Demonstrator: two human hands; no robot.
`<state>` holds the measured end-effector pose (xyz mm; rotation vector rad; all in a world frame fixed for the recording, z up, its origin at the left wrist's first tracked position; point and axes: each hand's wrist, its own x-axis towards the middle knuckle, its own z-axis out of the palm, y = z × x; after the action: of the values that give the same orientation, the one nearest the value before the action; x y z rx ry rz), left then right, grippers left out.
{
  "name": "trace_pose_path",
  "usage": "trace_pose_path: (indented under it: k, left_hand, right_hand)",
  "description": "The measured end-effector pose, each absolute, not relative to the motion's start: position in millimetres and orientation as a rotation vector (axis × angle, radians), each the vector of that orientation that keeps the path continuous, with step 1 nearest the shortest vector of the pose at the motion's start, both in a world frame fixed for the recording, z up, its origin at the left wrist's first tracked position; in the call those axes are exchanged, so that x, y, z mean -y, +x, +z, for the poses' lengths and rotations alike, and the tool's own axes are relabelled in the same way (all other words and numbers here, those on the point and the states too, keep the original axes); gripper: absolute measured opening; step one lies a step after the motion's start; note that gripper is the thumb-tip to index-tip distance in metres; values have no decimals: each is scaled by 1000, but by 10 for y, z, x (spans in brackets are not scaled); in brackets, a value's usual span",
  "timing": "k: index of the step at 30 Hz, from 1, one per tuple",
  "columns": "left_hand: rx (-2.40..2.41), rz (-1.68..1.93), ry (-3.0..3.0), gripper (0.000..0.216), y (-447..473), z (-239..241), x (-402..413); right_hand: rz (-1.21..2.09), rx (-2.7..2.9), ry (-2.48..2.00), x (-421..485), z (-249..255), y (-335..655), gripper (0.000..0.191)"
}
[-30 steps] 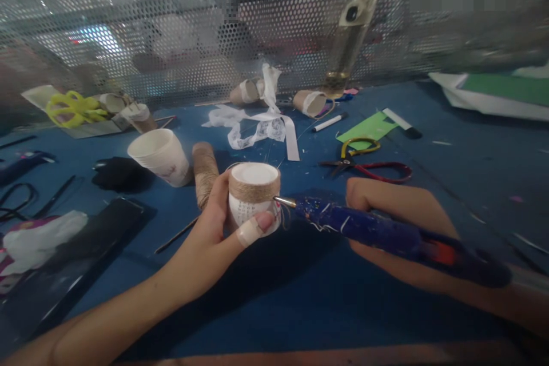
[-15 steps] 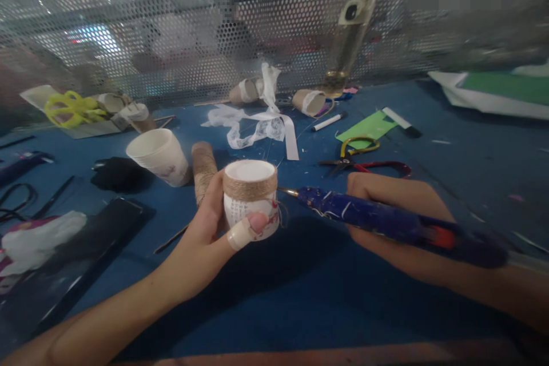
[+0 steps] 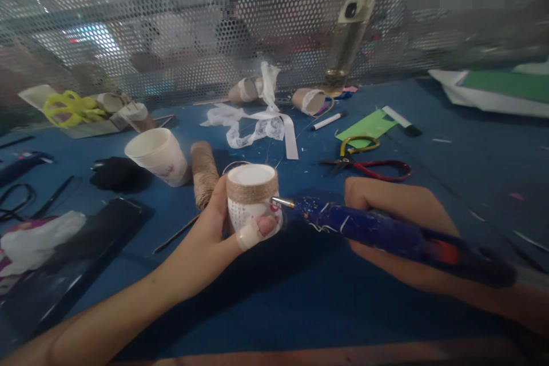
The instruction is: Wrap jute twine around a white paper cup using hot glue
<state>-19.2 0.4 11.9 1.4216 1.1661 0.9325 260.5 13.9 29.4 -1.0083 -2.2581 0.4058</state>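
Note:
My left hand (image 3: 218, 240), a band-aid round its thumb, is wrapped about a paper cup (image 3: 249, 211) with its white round end facing up. Brown twine (image 3: 252, 190) is wound in a band round the cup's upper part. In my right hand (image 3: 398, 200) is a blue glue gun (image 3: 355, 223) with a red patch and dried glue strings on it. Its metal nozzle meets the cup's side just under the twine band. Behind my left hand lies a roll of twine (image 3: 203, 174), and a stack of white paper cups (image 3: 158, 154) rests tilted beside it.
Scissors (image 3: 364, 163) with yellow and red handles lie beyond the glue gun, near green paper (image 3: 366, 127) and a marker (image 3: 328, 121). White lace ribbon (image 3: 257, 128) spreads across the blue table. A dark phone-like slab (image 3: 81, 257) is at left; a clear bottle (image 3: 349, 34) stands by the mesh panel.
The glue gun's nozzle has moved slightly left and down onto the cup's side below the twine. The cup has shifted a little right and down, and a loop of twine now shows behind it.

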Motion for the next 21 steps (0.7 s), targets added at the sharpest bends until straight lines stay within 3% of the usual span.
trace_pose_path:
  k: [21]
  left_hand:
    - [-1165,980,1360,58,-183,154,9]
  right_hand:
    - [458,2186,-1100,-166,222,2584,27]
